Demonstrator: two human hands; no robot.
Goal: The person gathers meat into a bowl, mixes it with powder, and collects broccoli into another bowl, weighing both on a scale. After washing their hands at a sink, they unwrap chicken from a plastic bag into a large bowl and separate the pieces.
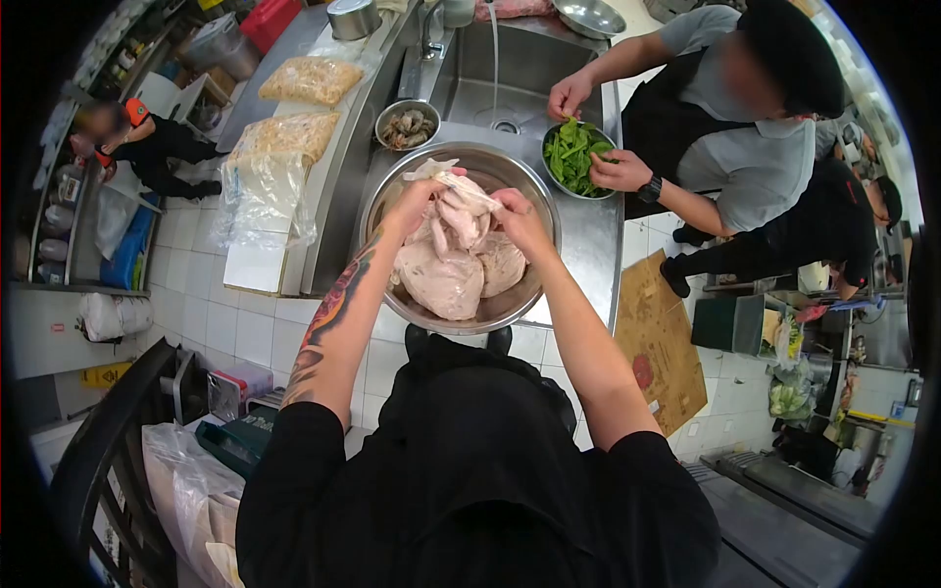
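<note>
A wide metal bowl [545, 269] at the front of the sink counter holds several pale pieces of raw chicken. Over its far half, my left hand [420, 203] grips one side of a raw chicken piece [459, 218] with loose skin and a wing-like part. The other side of that piece is pinched in the fingers of my right hand [521, 221]. Beneath both hands lies a large plump chicken piece [441, 282], with another beside it to the right. My palms and some fingertips are hidden.
Behind the bowl, water runs from the tap into a sink [461, 83]. A small bowl of shrimp-like pieces [408, 127] stands left. At right, a co-worker [725, 127] handles leafy greens [573, 155] in a bowl. Filled plastic bags [284, 137] lie left; cardboard [657, 333] covers floor tiles.
</note>
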